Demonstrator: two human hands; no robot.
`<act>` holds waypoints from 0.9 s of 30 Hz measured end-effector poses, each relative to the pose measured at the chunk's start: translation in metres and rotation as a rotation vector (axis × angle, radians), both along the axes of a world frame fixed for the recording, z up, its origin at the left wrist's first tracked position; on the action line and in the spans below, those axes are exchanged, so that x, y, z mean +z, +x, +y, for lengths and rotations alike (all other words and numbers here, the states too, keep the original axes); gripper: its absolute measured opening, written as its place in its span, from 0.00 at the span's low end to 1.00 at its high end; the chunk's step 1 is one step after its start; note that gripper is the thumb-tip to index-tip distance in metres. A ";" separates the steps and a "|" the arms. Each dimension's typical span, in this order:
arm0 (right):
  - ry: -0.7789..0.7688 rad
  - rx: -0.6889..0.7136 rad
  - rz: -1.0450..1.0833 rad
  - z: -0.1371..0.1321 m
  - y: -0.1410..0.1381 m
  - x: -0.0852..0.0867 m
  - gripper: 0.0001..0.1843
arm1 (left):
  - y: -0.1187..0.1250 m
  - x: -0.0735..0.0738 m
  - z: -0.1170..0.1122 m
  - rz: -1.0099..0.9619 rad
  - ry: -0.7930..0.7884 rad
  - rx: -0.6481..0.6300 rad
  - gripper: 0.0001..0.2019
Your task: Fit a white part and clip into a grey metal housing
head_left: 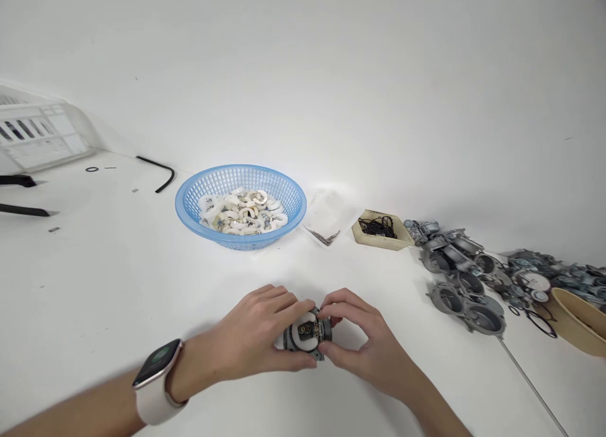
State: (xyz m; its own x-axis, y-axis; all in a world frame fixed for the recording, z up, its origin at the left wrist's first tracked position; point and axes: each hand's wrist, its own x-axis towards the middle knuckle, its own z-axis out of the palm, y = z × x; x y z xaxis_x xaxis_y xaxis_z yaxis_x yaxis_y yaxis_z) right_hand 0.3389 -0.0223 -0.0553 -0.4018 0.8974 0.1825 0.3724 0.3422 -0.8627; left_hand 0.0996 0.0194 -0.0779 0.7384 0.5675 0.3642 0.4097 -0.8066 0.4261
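Left hand (258,333): grip clasped on the near-left side of a small grey metal part (308,333); a watch (158,381) sits on that wrist.
Right hand (362,339): fingertips (326,312) pinch the part's right edge.
Metal part: held just above the white worktop (95,285), perhaps touching it, with a round opening facing up.
Blue basket (240,204): beyond the hands, holding pale curved pieces.
Grey castings (466,279): heaped to the right.
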 end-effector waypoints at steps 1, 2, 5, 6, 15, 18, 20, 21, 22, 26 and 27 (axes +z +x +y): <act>0.000 -0.001 0.002 0.000 0.000 0.000 0.19 | 0.000 0.000 0.000 0.003 -0.004 -0.001 0.30; -0.001 0.000 0.004 0.000 0.000 0.000 0.18 | 0.000 0.000 0.000 0.005 -0.007 -0.001 0.30; -0.007 0.004 0.005 -0.001 0.000 0.000 0.18 | -0.001 0.001 -0.001 0.005 -0.010 0.000 0.30; -0.006 0.006 0.005 -0.001 0.000 0.000 0.18 | -0.001 0.001 -0.001 0.006 -0.009 0.001 0.30; -0.006 0.004 0.001 0.000 -0.001 0.000 0.18 | -0.001 0.002 -0.001 0.006 0.017 -0.009 0.30; -0.007 0.007 0.004 -0.001 0.000 0.000 0.19 | -0.001 0.002 -0.001 0.005 0.024 -0.010 0.29; 0.001 0.009 0.009 -0.002 0.000 -0.001 0.19 | 0.000 0.002 -0.001 0.002 0.027 -0.010 0.29; 0.003 0.009 0.012 -0.002 0.000 -0.001 0.19 | 0.000 0.002 -0.001 0.001 0.027 -0.008 0.29; 0.004 0.009 0.015 -0.001 -0.001 0.000 0.19 | 0.000 0.002 0.000 0.000 0.027 -0.007 0.29; 0.004 0.005 0.024 0.000 -0.002 0.000 0.18 | 0.000 0.002 0.000 0.003 0.017 -0.010 0.29; 0.004 0.006 0.023 0.000 -0.002 0.001 0.18 | 0.000 0.002 0.000 0.004 0.016 -0.013 0.29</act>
